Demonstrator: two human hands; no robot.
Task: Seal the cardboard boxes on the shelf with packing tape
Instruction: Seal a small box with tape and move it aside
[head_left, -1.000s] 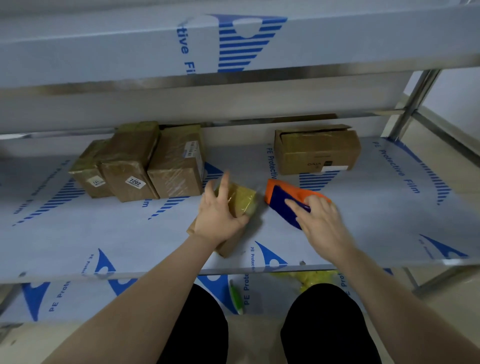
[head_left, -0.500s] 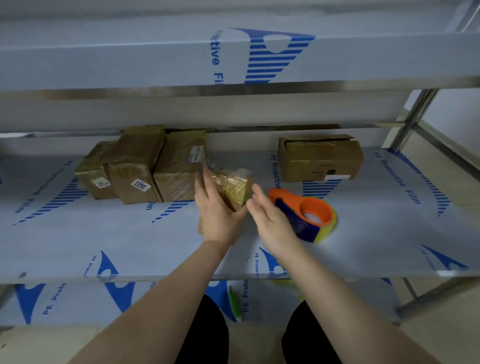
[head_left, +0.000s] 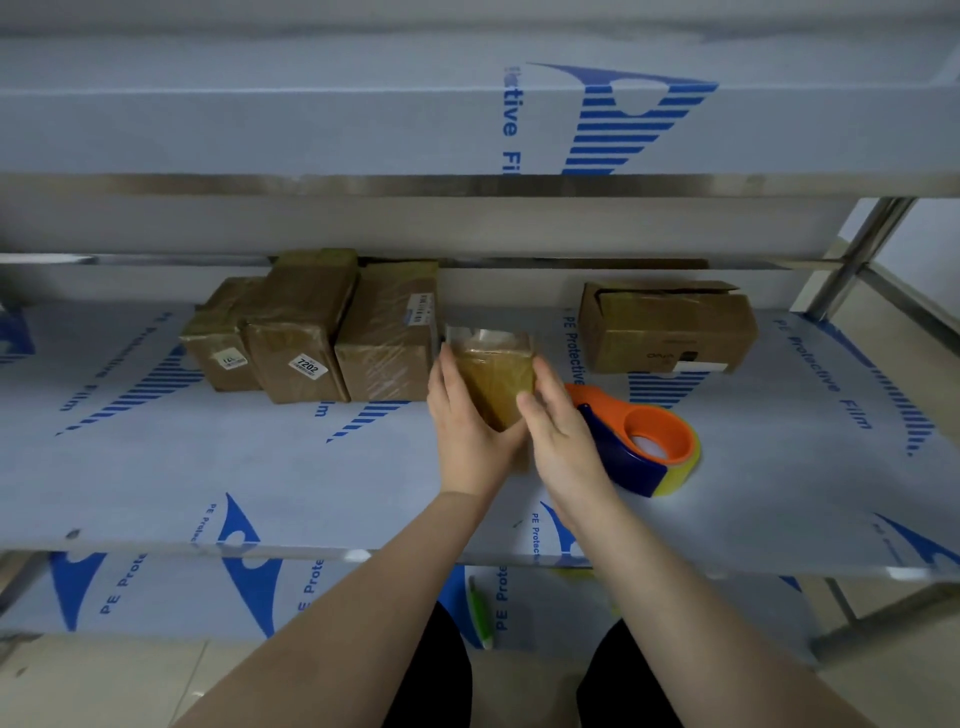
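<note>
Two hands now close on the small box (head_left: 493, 379). A second ago the right hand (head_left: 561, 447) lay on the dispenser (head_left: 649, 447); half a second ago it had let go and was crossing over. The dispenser now lies alone on the shelf (head_left: 260, 467), just right of that hand and apart from it.

The left hand (head_left: 467, 436) holds the box's left side with its thumb round the near edge. The right hand clasps the right side, fingers laid along it and thumb on the near face. Neither hand is spread wide; both are wrapped on the box.

The box stands between the palms near the middle of the shelf, its glossy taped face towards the camera. A loose tail of tape (head_left: 488, 338) sticks up at its far top edge. I judge the strip is laid and cut, so smoothing that tail down is what this box needs next.

Three boxes (head_left: 306, 332) sit wrapped at far left, the nearest just beside the left fingers. An open box (head_left: 670, 332) at far right, flaps loose, looks unsealed.
</note>
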